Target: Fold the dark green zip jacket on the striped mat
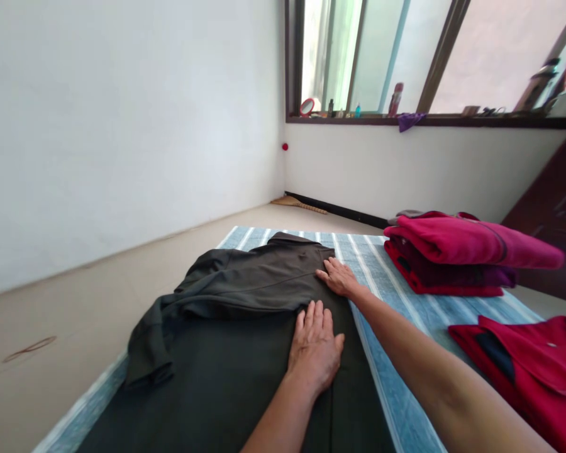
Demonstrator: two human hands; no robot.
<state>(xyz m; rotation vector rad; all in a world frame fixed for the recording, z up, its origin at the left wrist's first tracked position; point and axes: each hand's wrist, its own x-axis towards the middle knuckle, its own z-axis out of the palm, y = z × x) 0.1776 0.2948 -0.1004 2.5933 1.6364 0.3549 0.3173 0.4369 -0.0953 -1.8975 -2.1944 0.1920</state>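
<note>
Across the lower centre of the frame, a dark grey, long-sleeved cloth garment (236, 352) lies spread beneath both hands, the left hand (315, 347) unclenched and flat on it, the right hand (338, 277) likewise flat at its right-hand edge.

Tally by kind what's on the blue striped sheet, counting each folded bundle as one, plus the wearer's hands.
Dark collared cloth garment: 1
Folded cloth bundles (red-and-purple stack, flat red bundle): 2
Bare hands (left hand, right hand): 2
Total: 5
</note>
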